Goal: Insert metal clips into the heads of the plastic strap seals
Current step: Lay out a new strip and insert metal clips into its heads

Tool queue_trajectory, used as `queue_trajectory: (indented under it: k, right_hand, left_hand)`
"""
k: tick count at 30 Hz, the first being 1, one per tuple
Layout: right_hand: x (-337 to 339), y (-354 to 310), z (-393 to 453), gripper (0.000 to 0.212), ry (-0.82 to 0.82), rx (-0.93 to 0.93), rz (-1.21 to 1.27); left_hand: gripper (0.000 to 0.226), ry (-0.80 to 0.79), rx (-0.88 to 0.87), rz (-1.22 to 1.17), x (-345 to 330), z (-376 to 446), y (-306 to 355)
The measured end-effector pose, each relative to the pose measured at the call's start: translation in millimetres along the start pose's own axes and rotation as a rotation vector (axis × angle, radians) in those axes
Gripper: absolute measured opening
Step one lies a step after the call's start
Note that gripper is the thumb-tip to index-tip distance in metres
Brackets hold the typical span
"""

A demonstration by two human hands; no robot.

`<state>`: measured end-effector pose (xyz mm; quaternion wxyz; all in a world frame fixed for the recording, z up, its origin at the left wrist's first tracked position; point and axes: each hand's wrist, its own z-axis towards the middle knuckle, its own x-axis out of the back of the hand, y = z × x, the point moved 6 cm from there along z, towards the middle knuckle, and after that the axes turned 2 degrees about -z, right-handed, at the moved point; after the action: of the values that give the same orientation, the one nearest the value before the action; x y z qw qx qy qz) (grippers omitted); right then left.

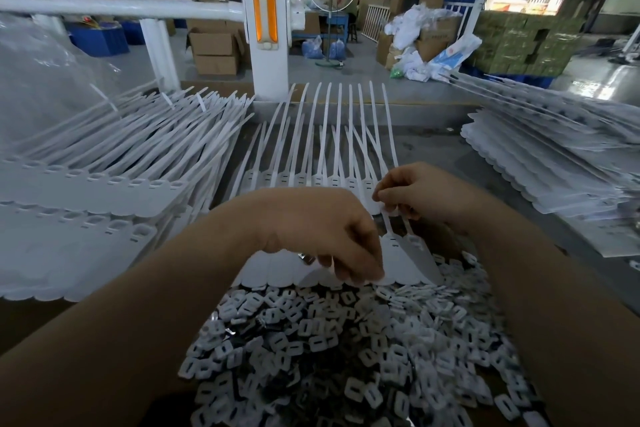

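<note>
Just beyond the clip pile (346,340), right hand (419,191) is pinching seal straps (389,225) (thin, floppy; better gripping stiff heads); left hand (318,229) is curling over the sheet (398,267), contents hidden.

You're looking at a row of white strap seals (311,180), each head showing a thin dark slot. The heap of small caps (346,340) below is showing white with dark slits, black and silvery bits glinting between. The stacks to your left (86,184) are reading pale white-grey. The post (265,28) behind is gleaming white with two orange strips.
</note>
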<state>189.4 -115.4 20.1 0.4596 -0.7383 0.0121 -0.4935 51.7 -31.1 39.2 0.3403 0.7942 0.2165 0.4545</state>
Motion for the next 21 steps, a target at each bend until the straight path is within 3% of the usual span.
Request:
queue_trajectory:
  k: [2,4,8,11,21]
  right_hand:
    - [1.4,-7.2,-2.3,0.011,0.005,0.080,0.040]
    - [-1.4,-16.5,-6.1,0.011,-0.077,0.164,0.109]
    - [-9.5,-31.6,-16.3,0.017,-0.311,0.317,0.284]
    - [-13.6,-35.2,-20.7,0.017,-0.398,0.343,0.271]
    - [-16.5,-33.0,-20.1,0.015,-0.374,0.332,0.241]
  left_hand:
    - [0.004,0.196,0.037,-0.172,14.9,3.9,-16.5]
    - [0.005,0.283,0.089,-0.353,22.0,4.8,-30.4]
    - [0.015,0.308,0.187,-0.575,24.2,4.5,-44.9]
    - [0.019,0.328,0.220,-0.646,24.8,3.7,-49.0]
    - [0.021,0.338,0.222,-0.732,20.1,7.7,-51.9]
